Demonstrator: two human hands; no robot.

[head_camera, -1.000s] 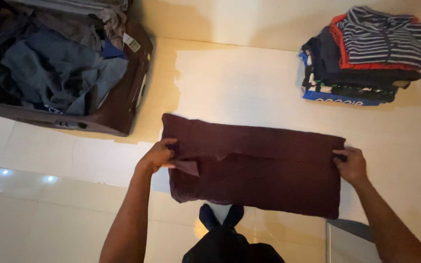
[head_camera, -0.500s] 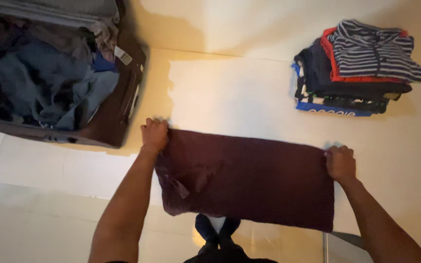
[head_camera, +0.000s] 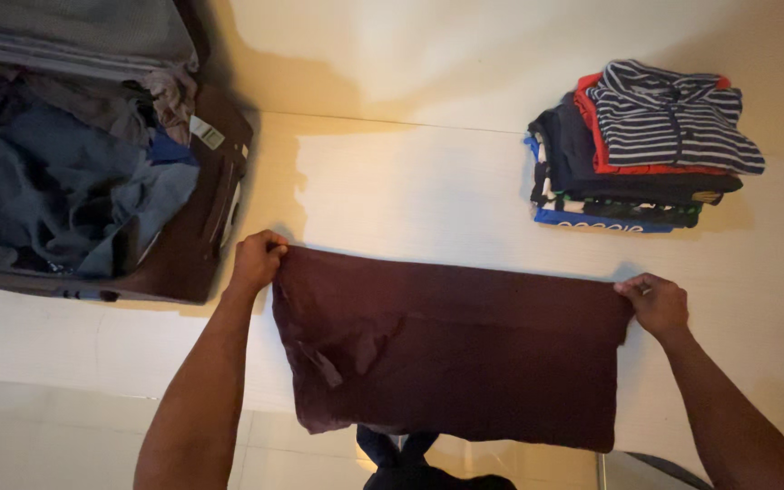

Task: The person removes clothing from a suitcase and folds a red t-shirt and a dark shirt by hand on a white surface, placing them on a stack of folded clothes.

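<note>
A dark maroon garment [head_camera: 451,349] is stretched out flat between my two hands above the pale floor. My left hand [head_camera: 257,258] pinches its upper left corner. My right hand [head_camera: 654,303] pinches its upper right corner. The cloth hangs down from that top edge, with a small tab or label showing near its left side. Its lower edge hides most of my feet.
An open brown suitcase [head_camera: 194,263] full of crumpled grey and blue clothes lies at the left. A stack of folded clothes [head_camera: 646,150], topped by a navy-and-white striped shirt, sits at the upper right. Pale tiled floor [head_camera: 428,181] lies between them.
Both hands have lifted the garment's top edge up and away from me and pulled it wider. The cloth now hangs smoother and taut between them.
</note>
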